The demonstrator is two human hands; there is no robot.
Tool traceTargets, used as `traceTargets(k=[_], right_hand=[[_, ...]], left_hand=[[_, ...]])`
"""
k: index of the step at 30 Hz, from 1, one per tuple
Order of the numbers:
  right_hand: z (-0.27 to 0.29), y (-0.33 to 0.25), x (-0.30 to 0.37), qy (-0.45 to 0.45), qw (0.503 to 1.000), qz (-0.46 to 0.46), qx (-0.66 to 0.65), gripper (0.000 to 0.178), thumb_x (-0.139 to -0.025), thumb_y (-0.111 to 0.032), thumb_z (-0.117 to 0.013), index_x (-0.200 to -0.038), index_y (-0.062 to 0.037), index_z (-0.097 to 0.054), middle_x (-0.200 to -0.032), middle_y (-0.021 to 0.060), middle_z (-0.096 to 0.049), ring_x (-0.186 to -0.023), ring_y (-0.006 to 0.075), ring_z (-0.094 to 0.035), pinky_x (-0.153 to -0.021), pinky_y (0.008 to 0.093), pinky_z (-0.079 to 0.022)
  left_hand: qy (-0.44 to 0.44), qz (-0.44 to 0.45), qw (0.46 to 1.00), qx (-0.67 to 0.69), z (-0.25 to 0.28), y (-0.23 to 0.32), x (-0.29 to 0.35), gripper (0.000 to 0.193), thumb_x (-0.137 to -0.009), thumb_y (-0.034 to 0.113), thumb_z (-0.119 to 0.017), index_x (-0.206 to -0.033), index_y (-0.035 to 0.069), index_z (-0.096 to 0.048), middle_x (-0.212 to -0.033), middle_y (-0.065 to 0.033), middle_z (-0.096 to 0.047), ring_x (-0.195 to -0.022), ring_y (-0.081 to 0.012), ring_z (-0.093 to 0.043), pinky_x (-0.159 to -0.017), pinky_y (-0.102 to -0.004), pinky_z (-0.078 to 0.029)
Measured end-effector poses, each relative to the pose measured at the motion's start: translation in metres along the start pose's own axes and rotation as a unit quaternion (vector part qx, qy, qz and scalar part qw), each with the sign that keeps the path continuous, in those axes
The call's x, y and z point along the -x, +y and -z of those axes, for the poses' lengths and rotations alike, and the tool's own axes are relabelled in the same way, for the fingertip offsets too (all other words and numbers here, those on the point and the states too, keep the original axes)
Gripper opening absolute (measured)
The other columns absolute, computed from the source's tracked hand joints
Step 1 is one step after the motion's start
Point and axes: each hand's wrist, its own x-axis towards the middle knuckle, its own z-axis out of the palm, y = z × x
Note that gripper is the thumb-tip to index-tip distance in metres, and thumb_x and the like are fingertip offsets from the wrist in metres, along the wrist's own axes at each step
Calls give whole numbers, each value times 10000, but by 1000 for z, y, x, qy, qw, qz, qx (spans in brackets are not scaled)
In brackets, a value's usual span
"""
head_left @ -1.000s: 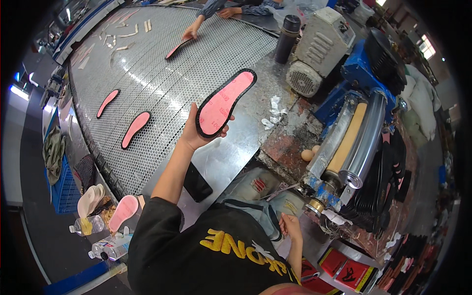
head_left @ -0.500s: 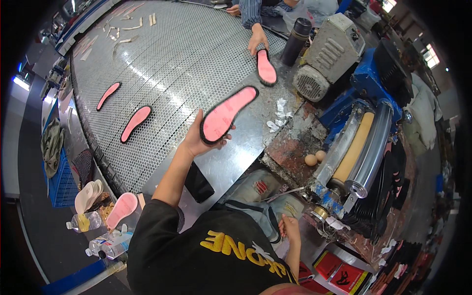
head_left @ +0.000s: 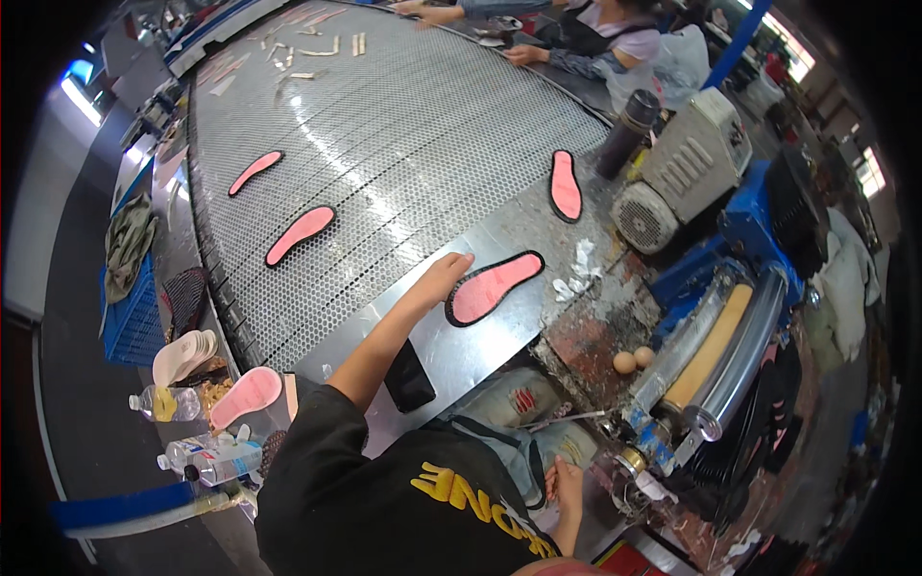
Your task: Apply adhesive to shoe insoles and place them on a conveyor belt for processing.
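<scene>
A pink shoe insole with a black edge (head_left: 495, 288) lies on the smooth metal plate (head_left: 490, 350) in front of me. Against its wide end is my left hand (head_left: 444, 280), fingers stretched out and no longer wrapped round it. My right hand (head_left: 569, 478) rests low by my thigh with its fingers curled in; whatever they may hold is hidden. A second such insole (head_left: 567, 187) lies on the right, near the dark bottle. Two more, a nearer one (head_left: 301, 235) and a farther one (head_left: 255, 173), lie on the mesh belt (head_left: 403, 154).
A black phone (head_left: 410, 376) lies beneath my left forearm. To the right stand a grey motor (head_left: 687, 178) and a roller machine (head_left: 711, 350), with two round brown balls (head_left: 634, 361) beside it. Plastic bottles (head_left: 211, 459) and loose insoles (head_left: 245, 396) sit at left. Another person's hand (head_left: 526, 55) is across the belt.
My left hand has lowered the insole onto the plate and loosened from it. The other person's hand has let go of the right-hand insole and drawn back. The view has shifted.
</scene>
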Motion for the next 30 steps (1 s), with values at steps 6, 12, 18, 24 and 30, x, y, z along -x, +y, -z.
traceTargets(k=[6,12,18,24,30], right_hand=[[-3,-2,-6,-1,1000,-8,10,546,-974,-423,-520,-601,-28,-573,-437,52,-501,-302,130,-445,-294,245,-312],[-11,-11,-1,12,1000,14,25,552,-974,-417,-521,-596,-18,-572,-430,55,-497,-297,131,-437,-293,250,-291],[-11,-9,1,34,999,-2,23,577,-981,-425,-501,-587,-9,-567,-427,65,-496,-299,139,-437,-292,264,-277],[-15,-8,0,53,998,4,35,582,-987,-422,-488,-589,-7,-570,-428,64,-500,-298,143,-438,-296,262,-285],[-17,-29,-3,9,996,-47,74,547,-986,-389,-495,-611,0,-582,-450,72,-533,-318,142,-480,-307,261,-329]], left_hand=[[60,-110,973,-191,30,4,22,567,-911,486,-573,-1182,-11,-603,-1085,-221,-662,-993,-311,-646,-856,-381,-500],[259,-147,874,-383,157,-25,6,590,-794,293,-708,-1266,-19,-539,-1241,-221,-592,-1141,-357,-574,-972,-411,-458],[356,-42,771,-526,294,-48,1,643,-676,100,-704,-1283,23,-506,-1312,-206,-530,-1209,-383,-515,-1014,-413,-434],[315,37,817,-481,335,-62,12,715,-627,161,-795,-1274,44,-513,-1244,-190,-584,-1158,-358,-562,-958,-441,-472],[310,46,784,-535,303,-53,40,686,-626,182,-807,-1231,32,-520,-1172,-200,-627,-1082,-367,-603,-899,-457,-500]])
